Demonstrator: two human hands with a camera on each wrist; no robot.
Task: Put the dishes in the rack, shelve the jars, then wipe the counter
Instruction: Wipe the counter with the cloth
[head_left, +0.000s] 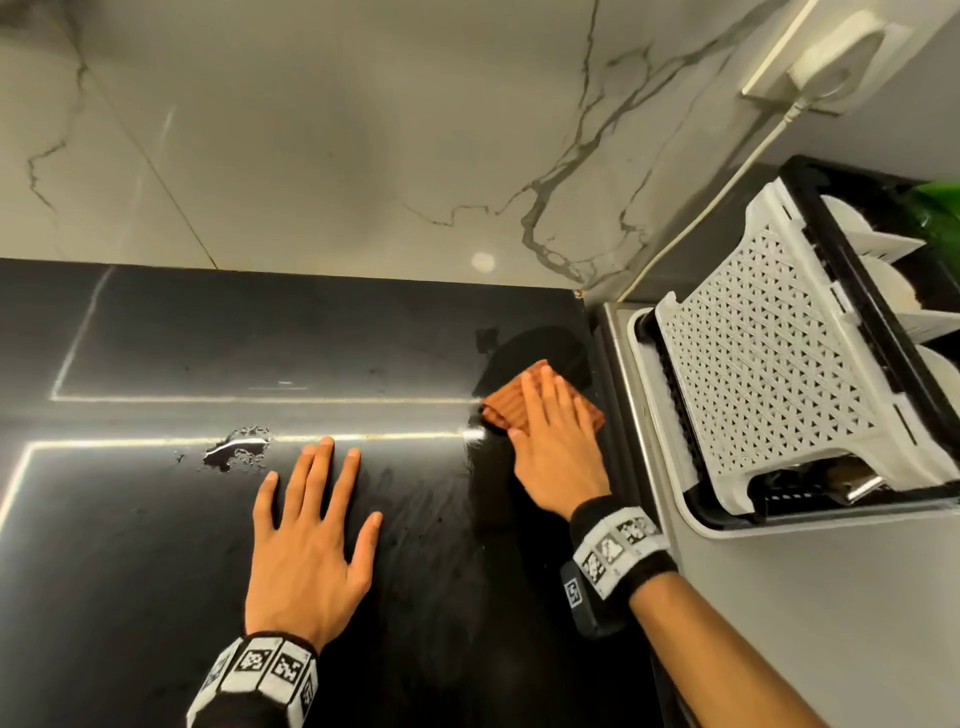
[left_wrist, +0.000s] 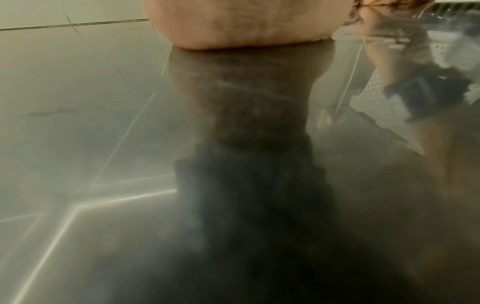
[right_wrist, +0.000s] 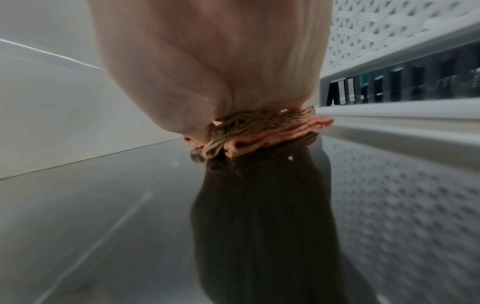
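While the left hand (head_left: 306, 545) lies flat on the black counter (head_left: 156, 545), palm down with its fingers straight and spread, the right hand (head_left: 558, 452) presses a folded orange-brown ribbed cloth (head_left: 511, 402) onto the same surface with straight fingers laid on top of it. Neither hand curls round anything: the left has hold of nothing, and the right only bears down on the cloth. From the right wrist view, the cloth (right_wrist: 262, 131) bunches in folds under the heel of that hand (right_wrist: 207, 61), squeezed against the glossy counter (right_wrist: 103, 205). The left wrist view shows the heel of the left hand (left_wrist: 241, 22) touching the counter (left_wrist: 78, 144), with its dark reflection below.

The cloth sits near the counter's right edge, just beside the dish rack (head_left: 769, 374). A small puddle of water (head_left: 236, 449) lies on the counter just beyond the left hand's fingertips, well apart from the cloth. A wet smear (head_left: 530, 348) darkens the surface around and behind the cloth.

The white lattice dish rack stands in a black frame on a white drip tray (head_left: 727, 525), to the right of the counter. White dishes (head_left: 852, 218) stand upright in the rack's far side. A marbled wall (head_left: 363, 130) rises behind the counter, with a white plug (head_left: 831, 52) and cord (head_left: 717, 192) at upper right.
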